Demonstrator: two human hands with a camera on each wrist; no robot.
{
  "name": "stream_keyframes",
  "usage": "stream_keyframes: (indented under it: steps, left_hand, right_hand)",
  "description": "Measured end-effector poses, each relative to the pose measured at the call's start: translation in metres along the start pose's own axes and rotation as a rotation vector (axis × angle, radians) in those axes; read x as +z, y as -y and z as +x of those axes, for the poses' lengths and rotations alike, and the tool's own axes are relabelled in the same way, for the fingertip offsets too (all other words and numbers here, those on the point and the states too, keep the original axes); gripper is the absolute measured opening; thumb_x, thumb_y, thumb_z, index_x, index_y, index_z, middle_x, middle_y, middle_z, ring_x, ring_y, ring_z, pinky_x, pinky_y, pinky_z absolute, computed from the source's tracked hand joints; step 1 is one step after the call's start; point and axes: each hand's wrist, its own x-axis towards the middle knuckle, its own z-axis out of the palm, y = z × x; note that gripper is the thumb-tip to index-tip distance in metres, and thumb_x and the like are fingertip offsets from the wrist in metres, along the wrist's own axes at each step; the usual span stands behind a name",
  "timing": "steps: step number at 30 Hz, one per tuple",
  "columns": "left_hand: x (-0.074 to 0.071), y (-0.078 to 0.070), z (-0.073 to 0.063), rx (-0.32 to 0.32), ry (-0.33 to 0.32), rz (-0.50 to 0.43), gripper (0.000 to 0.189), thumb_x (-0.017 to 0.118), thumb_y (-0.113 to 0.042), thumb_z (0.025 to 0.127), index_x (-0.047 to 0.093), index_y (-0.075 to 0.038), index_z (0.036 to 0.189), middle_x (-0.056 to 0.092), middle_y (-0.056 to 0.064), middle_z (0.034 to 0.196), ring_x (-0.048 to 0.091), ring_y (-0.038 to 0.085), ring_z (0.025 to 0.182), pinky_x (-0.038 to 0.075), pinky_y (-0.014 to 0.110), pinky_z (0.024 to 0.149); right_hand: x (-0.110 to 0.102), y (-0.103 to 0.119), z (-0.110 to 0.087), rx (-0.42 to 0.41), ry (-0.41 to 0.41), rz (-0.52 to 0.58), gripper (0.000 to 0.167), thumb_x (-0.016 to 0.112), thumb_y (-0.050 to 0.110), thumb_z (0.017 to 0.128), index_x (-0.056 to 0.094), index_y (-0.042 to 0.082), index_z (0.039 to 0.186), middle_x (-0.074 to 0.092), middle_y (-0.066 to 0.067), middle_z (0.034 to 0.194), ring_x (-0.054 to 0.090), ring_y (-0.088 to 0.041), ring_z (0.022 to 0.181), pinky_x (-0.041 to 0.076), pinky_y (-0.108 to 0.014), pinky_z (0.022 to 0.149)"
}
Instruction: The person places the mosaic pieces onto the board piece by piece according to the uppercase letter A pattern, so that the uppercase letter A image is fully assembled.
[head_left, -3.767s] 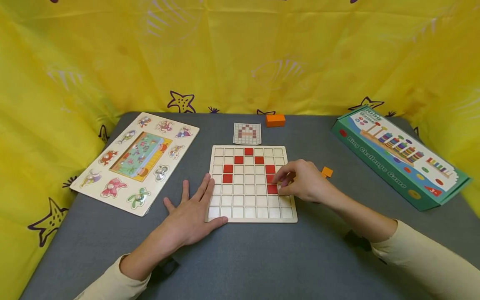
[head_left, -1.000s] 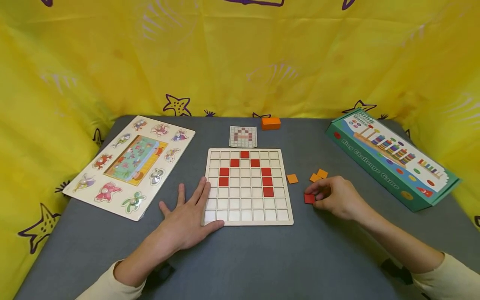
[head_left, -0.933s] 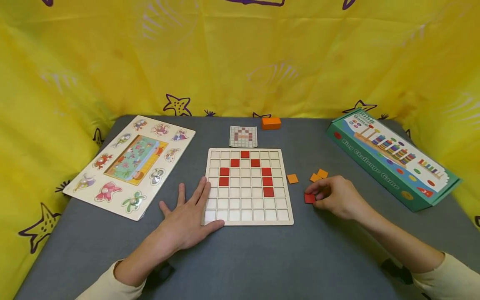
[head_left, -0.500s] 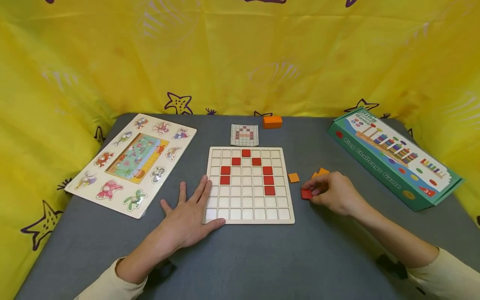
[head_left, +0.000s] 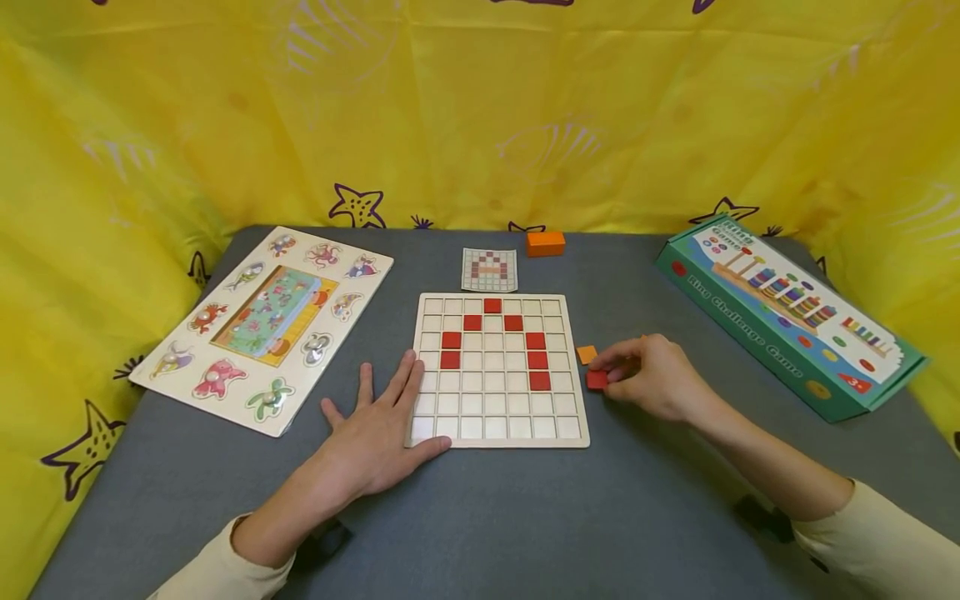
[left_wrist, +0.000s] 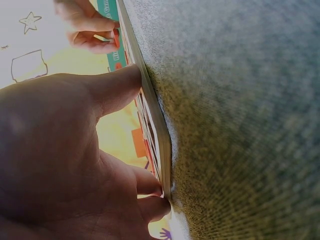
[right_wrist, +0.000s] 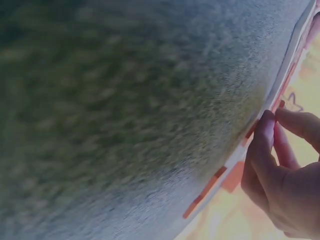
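In the head view my right hand [head_left: 651, 382] pinches a red square tile [head_left: 597, 380] just right of the wooden grid board [head_left: 495, 405]. The same tile shows as a small red edge between finger and thumb in the left wrist view. My left hand [head_left: 375, 435] lies spread at the board's left front corner, thumb on the front rim and fingertips along the left side. Several red tiles [head_left: 539, 381] sit in the board's cells in an arch. One orange tile [head_left: 587, 355] lies by the board's right edge, close to the right fingertips.
Behind the board lie a small pattern card [head_left: 489, 270] and an orange block [head_left: 545, 244]. A wooden sea-animal peg puzzle [head_left: 270, 325] is at the left, a green Ring Challenge Game box [head_left: 791, 312] at the right. More orange tiles [right_wrist: 205, 192] show beneath the right hand.
Earlier my right hand was over the board's red tiles, then at a red tile farther right. It has since carried that tile left towards the board. My left hand has stayed in place.
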Motion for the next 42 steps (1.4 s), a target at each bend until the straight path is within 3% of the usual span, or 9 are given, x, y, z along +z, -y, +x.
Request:
stream_keyframes:
  steps: [12, 25, 42]
  left_hand:
    - [0.000, 0.000, 0.001, -0.002, 0.007, 0.008, 0.109, 0.061, -0.073, 0.092, 0.010, -0.015, 0.169, 0.002, 0.002, 0.178, -0.001, 0.060, 0.155, 0.006, 0.097, 0.095]
    - [-0.001, 0.001, 0.001, 0.007, -0.001, 0.001, 0.108, 0.060, -0.072, 0.093, 0.010, -0.015, 0.169, 0.001, 0.002, 0.178, -0.001, 0.060, 0.155, 0.006, 0.097, 0.095]
    - [-0.002, -0.001, 0.001, -0.005, 0.013, -0.004, 0.108, 0.061, -0.072, 0.093, 0.012, -0.014, 0.169, 0.001, 0.003, 0.178, -0.002, 0.060, 0.155, 0.004, 0.096, 0.096]
  right_hand:
    - [0.006, 0.016, 0.012, -0.020, 0.019, 0.039, 0.028, 0.084, 0.007, 0.081, 0.082, 0.011, 0.108, 0.077, -0.005, 0.100, 0.066, -0.019, 0.083, 0.054, -0.029, 0.070]
    - [0.019, 0.038, 0.028, -0.043, 0.057, 0.063, 0.029, 0.089, 0.008, 0.078, 0.083, 0.011, 0.106, 0.078, -0.005, 0.097, 0.067, -0.018, 0.084, 0.055, -0.032, 0.072]
    - [0.037, 0.063, 0.043, -0.101, 0.096, 0.116, 0.027, 0.080, 0.001, 0.078, 0.083, 0.016, 0.100, 0.077, 0.000, 0.090, 0.069, -0.013, 0.080, 0.054, -0.032, 0.072]
